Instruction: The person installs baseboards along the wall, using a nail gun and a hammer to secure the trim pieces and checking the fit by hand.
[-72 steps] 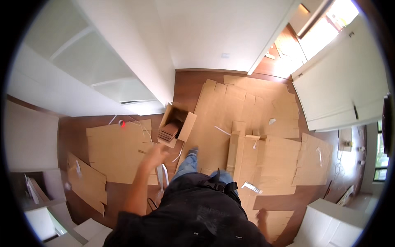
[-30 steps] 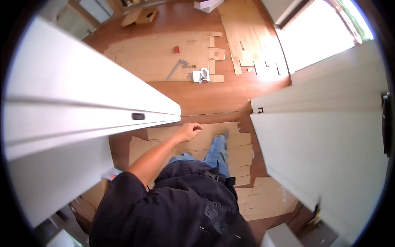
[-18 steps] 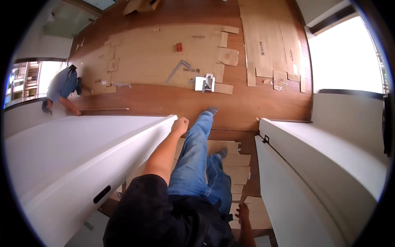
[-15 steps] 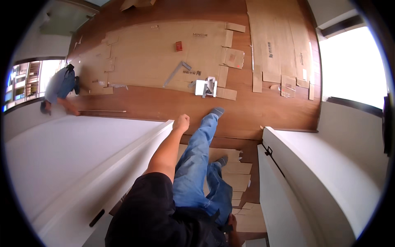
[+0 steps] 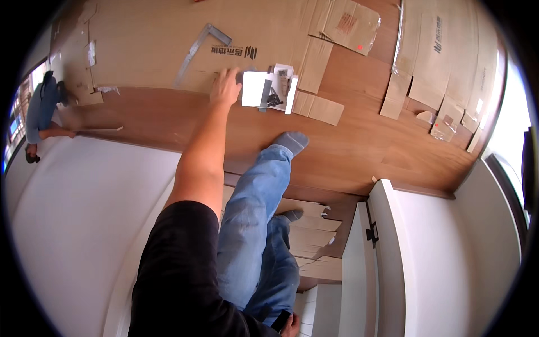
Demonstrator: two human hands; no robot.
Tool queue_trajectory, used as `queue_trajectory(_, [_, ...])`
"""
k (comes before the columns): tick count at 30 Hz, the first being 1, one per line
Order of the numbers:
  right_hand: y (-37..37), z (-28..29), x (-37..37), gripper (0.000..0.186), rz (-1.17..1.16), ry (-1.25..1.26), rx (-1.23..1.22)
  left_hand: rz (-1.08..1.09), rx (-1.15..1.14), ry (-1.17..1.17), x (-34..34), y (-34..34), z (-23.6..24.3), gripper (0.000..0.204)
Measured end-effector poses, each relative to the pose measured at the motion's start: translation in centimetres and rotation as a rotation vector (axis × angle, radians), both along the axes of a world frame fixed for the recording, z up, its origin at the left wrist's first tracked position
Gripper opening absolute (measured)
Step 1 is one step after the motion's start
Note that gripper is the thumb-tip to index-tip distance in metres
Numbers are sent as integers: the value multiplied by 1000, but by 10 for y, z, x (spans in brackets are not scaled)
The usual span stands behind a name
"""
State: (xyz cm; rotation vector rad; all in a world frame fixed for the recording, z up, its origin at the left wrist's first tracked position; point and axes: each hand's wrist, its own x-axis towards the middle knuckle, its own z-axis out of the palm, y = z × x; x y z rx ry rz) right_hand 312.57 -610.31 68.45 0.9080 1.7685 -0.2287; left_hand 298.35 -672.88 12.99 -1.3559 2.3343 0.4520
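Observation:
My left hand point(image 5: 226, 86) reaches down to the floor with its fingers stretched out. It is beside an opened white box point(image 5: 255, 90), at the box's left edge. A small dark grey piece point(image 5: 241, 77) shows by the fingertips; whether they touch it, I cannot tell. Small black parts point(image 5: 274, 99) lie inside the box. Beyond the hand, a metal try square point(image 5: 193, 55) rests on the cardboard. Low in the view, my right hand point(image 5: 291, 324) is partly cut off by the lower edge, its fingers curled by a flat black object point(image 5: 281, 320).
Cardboard sheets point(image 5: 140, 45) cover parts of the brown wood floor point(image 5: 348, 146). White panels stand on the left point(image 5: 106, 196) and right point(image 5: 393, 241), with a doorway between. My socked foot point(image 5: 292, 141) is near the box. At far left, another person point(image 5: 42, 115) bends down.
My left hand has gone from a closed pose by the left panel's end, forward and down to the white box, its fingers opening. The view has shifted forward and turned slightly.

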Motion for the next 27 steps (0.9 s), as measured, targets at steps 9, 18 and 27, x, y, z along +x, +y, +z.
queue_trajectory(9, [-16,7,-18,44,48,-81,-78,-38,-14,13,13,-20,7,21])
queue_trajectory(18, [20,40,24,48,207,-25,-210,338,246,191,152,75,250,21])
queue_trajectory(27, [8,102,35,40,-97,680,-314,-338,481,295,92,145,493,24])
